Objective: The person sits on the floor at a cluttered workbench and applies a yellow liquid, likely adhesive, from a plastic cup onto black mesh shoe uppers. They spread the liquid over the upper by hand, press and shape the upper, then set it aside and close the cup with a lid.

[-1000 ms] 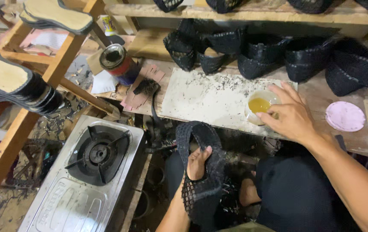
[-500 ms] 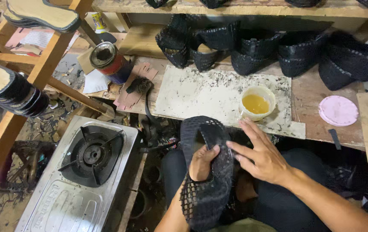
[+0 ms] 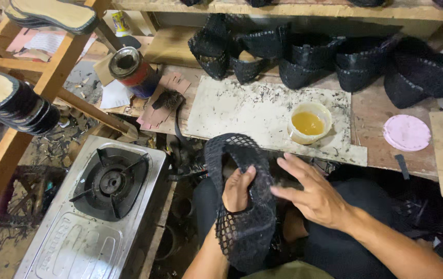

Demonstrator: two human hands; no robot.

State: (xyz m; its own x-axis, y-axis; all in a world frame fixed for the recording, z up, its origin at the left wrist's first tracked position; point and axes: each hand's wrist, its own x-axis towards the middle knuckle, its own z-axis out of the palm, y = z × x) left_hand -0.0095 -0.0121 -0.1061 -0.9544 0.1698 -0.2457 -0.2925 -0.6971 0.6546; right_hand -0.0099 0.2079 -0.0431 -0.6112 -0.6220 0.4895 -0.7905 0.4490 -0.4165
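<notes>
My left hand (image 3: 238, 190) is pushed inside a black mesh shoe upper (image 3: 242, 217) and holds it up over my lap, fingers curled through its opening. My right hand (image 3: 312, 192) lies flat with fingers spread, fingertips touching the right edge of the upper. Above them on the wooden bench stands a small plastic cup of yellow glue (image 3: 308, 123) on a stained white board (image 3: 252, 111).
A row of black mesh uppers (image 3: 335, 59) lines the back of the bench. A pink lid (image 3: 406, 132) lies at right. A tin can (image 3: 131, 71) and a brush (image 3: 167, 99) sit at left. A single-burner gas stove (image 3: 109, 183) stands on the floor beside stacked soles (image 3: 9, 101).
My right hand left the glue cup on the bench and came down to the mesh upper, now touching its right edge. My left hand stayed inside the upper.
</notes>
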